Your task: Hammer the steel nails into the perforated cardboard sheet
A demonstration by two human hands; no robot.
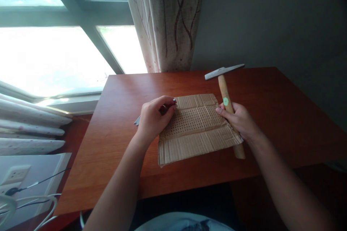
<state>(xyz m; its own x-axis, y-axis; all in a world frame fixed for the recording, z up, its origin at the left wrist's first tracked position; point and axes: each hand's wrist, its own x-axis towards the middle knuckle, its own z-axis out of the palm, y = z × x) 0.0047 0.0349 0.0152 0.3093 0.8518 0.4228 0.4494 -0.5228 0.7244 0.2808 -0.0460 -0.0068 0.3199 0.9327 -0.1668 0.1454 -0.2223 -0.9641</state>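
Observation:
My right hand (238, 117) is closed around the wooden handle of a hammer (223, 88). The metal head points up and away, and a pale green round sticker marks the handle. My right thumb lies by the right edge of a piece of corrugated cardboard (192, 144), which has rows of small holes across its middle. At the cardboard's upper left, my left hand (155, 115) pinches a nail (174, 100); only its small shiny end shows between thumb and forefinger. Several thin metal nails (137, 121) lie on the table beside my left hand, partly hidden by it.
The reddish-brown wooden table (114, 144) stretches under the cardboard. Behind it hangs a patterned curtain (170, 21), with a bright window (48, 61) to the left. A wall socket (16, 175) and cables (35, 198) are at the lower left.

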